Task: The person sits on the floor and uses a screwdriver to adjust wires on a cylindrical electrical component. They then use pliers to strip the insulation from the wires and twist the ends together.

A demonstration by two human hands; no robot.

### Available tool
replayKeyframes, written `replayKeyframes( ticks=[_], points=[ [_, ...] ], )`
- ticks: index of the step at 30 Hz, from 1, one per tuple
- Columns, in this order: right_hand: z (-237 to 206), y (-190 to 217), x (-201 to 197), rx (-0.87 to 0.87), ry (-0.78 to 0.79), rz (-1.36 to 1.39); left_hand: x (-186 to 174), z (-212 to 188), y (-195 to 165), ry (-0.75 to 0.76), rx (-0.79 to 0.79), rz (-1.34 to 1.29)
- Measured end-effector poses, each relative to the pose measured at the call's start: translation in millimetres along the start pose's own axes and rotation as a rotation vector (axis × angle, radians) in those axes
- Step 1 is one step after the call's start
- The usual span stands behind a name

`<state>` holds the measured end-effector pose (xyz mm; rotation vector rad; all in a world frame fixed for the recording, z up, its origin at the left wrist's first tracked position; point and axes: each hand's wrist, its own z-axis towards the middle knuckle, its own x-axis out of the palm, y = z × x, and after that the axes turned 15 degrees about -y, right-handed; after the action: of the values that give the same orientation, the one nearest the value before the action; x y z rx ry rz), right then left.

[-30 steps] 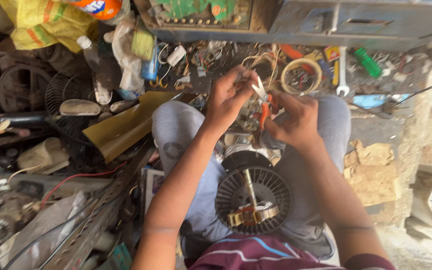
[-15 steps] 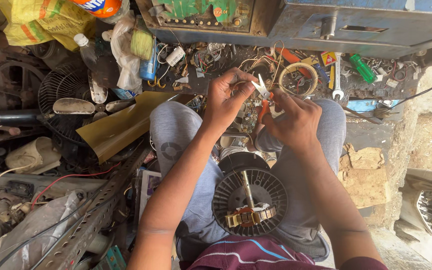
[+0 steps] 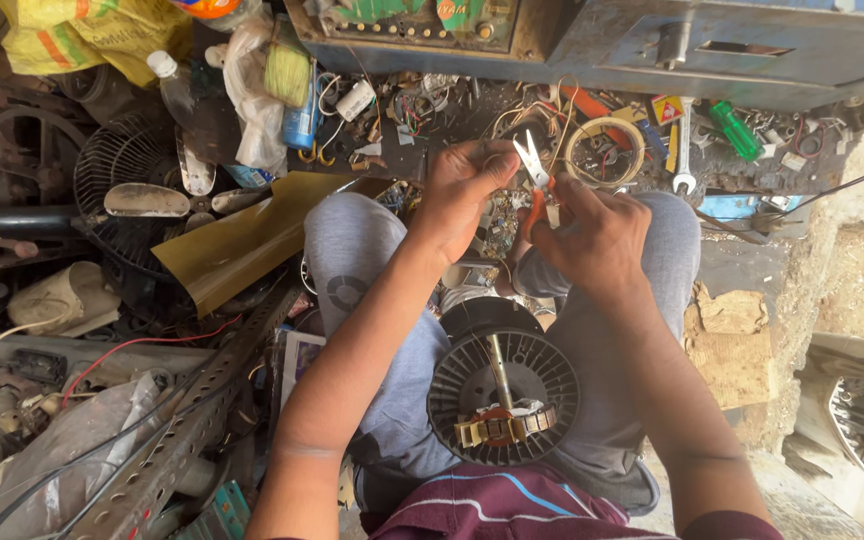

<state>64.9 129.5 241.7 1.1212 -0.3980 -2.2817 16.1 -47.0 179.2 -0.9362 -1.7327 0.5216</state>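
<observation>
The right hand (image 3: 597, 235) closes on the orange-handled scissors (image 3: 534, 175), blades parted. The left hand (image 3: 462, 190) pinches a thin wire (image 3: 500, 160) at the blade tips — apparently a trimming step. The fan motor (image 3: 502, 392) rests in the lap. Next: steady wire, precise cut.

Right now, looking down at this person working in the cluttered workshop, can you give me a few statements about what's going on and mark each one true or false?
1. The right hand holds orange-handled scissors. True.
2. A black round fan motor rests on the person's lap. True.
3. The left hand rests flat on the floor. False: it is raised in front, fingers pinched beside the scissor blades.
4. A green screwdriver lies on the floor at upper right. True.
5. The scissors' blades point down at the motor. False: they point up, away from it.
</observation>
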Motion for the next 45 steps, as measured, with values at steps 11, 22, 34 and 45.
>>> replayKeyframes(
  ticks=[11, 22, 34, 45],
  points=[
    [-11.5, -9.0, 4.4, 0.011, 0.047, 0.045, -6.2, 5.9, 8.5, -0.028, -0.091, -0.101],
    [-2.8, -21.2, -14.5, 0.309, 0.177, 0.438, 4.4, 3.2, 0.0, 0.016, 0.185, 0.23],
    [-2.5, -18.4, -12.4, 0.031, 0.14, 0.208, 0.9, 0.7, -9.1, 0.073, 0.102, 0.213],
    [-6.3, -20.9, -11.9, 0.013, 0.183, 0.166, -11.5, 5.5, -3.5, 0.073, -0.107, 0.046]
  ],
)
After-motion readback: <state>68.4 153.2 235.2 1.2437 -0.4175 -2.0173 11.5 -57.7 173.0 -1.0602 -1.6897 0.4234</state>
